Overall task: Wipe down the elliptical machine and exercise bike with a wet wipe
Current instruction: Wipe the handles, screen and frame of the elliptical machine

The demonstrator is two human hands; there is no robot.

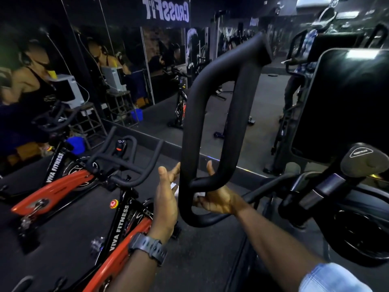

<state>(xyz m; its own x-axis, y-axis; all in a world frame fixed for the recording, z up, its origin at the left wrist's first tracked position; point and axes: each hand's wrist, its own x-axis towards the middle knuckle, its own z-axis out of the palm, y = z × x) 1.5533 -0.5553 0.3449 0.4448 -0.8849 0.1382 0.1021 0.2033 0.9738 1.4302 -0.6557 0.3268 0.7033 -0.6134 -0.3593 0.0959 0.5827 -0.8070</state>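
Note:
The elliptical machine's black loop handle (237, 114) rises in the middle of the view, with its dark console (347, 102) to the right. My right hand (219, 200) is under the loop's lower bend, thumb up, and its fingers pinch a white wet wipe (199, 195) against the bar. My left hand (166, 197), with a watch on the wrist, is held beside the handle's left bar with straight fingers. A bit of white wipe shows by its palm. The red and black exercise bike (117, 245) stands below left of my arms.
A second red bike (52, 186) stands further left, with a person (27, 85) close behind it. Mirrors (160, 66) line the wall ahead. A blue bucket (136, 114) and a metal stool (90, 121) stand by the mirror. The elliptical's black flywheel housing (362, 232) is at the right.

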